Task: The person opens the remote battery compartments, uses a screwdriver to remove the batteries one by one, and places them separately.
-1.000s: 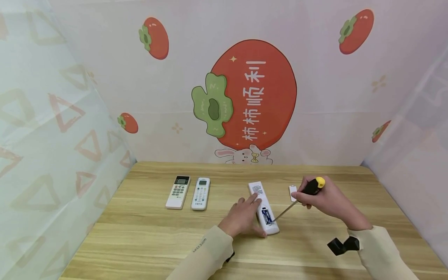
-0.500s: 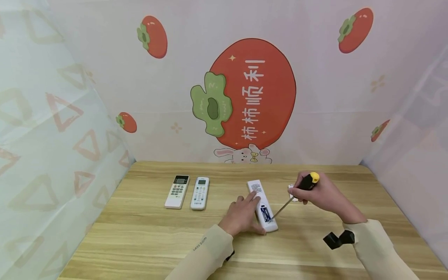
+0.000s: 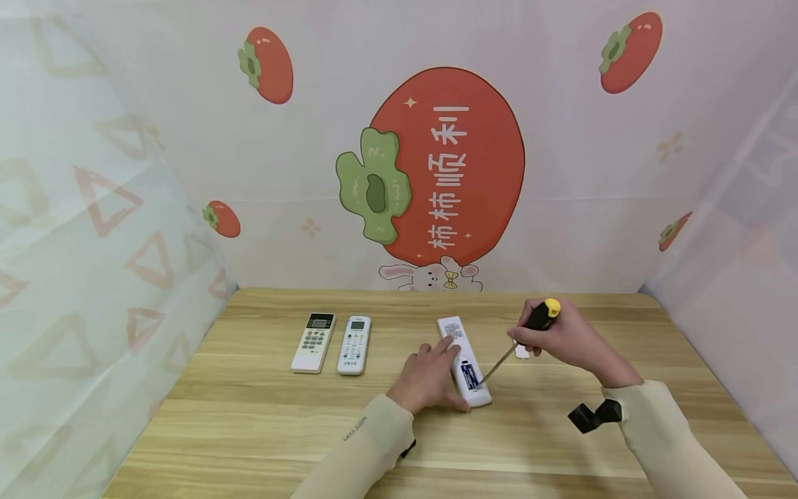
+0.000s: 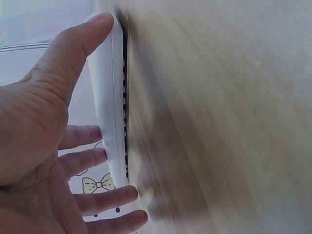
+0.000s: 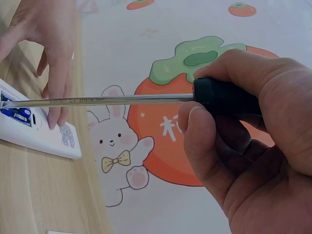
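Note:
A white remote control [image 3: 458,346] lies button side down, its battery compartment uncovered and blue batteries [image 5: 18,113] inside. My left hand [image 3: 427,378] rests against its left side. In the left wrist view, the thumb [image 4: 80,41] touches near one end, two fairly straight fingers touch farther along, and the other two extend past it. My right hand [image 3: 561,339] grips the black and yellow handle of a screwdriver [image 3: 541,315]. Its metal shaft [image 5: 122,100] slants down, with the tip in the compartment at the lower end of the batteries.
Two more remotes, one with a dark top [image 3: 314,343] and one white [image 3: 354,345], lie face up to the left. A small white piece [image 3: 522,352], like a battery cover, is partly hidden behind my right hand. A printed backdrop [image 3: 299,159] rises behind the wooden table [image 3: 249,416].
The remote has slid slightly away from me with my left hand on it. My right hand and screwdriver have shifted a little up and left, now covering more of the small white piece.

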Demonstrator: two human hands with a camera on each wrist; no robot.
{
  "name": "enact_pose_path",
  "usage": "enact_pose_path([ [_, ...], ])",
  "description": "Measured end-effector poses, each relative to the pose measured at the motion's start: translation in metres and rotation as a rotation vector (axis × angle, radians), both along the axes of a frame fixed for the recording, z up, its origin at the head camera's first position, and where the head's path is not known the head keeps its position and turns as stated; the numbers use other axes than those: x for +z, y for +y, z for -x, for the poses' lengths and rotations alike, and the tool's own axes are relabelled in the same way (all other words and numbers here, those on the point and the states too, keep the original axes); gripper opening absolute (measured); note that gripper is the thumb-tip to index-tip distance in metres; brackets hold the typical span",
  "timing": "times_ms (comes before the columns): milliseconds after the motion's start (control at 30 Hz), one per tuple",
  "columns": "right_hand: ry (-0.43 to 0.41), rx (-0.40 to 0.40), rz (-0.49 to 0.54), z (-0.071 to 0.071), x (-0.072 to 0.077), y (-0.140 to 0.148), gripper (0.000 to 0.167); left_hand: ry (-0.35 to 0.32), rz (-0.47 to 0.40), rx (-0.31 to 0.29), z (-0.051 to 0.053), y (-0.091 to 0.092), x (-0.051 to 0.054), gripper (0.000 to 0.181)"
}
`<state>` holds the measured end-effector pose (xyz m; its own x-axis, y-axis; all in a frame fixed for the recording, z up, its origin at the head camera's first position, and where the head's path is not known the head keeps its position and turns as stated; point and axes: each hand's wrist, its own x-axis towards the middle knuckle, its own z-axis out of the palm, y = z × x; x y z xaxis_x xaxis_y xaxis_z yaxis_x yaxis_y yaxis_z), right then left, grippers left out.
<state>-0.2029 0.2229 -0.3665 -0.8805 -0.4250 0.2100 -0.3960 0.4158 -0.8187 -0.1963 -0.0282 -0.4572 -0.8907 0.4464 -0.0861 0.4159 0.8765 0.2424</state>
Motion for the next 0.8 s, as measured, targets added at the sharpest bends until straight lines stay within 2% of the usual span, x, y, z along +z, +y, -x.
enact_pose_path([
  [400,-0.074,0.05,-0.014,0.01,0.008,-0.001,0.018,-0.025,-0.025,-0.008,0.004,-0.003,0.0,0.104],
  [500,-0.133,0.016,-0.03,0.01,0.011,-0.002,0.022,-0.038,-0.03,-0.014,0.004,-0.004,0.0,0.104],
  [633,-0.214,-0.071,-0.055,0.008,0.014,-0.004,0.031,-0.048,-0.028,-0.022,0.004,-0.004,0.001,0.104],
  [700,-0.242,-0.112,-0.06,0.008,0.016,-0.005,0.034,-0.053,-0.026,-0.025,0.005,-0.004,0.001,0.104],
  [800,-0.255,-0.134,-0.053,0.006,0.018,-0.006,0.033,-0.06,-0.026,-0.025,0.005,-0.005,0.001,0.104],
])
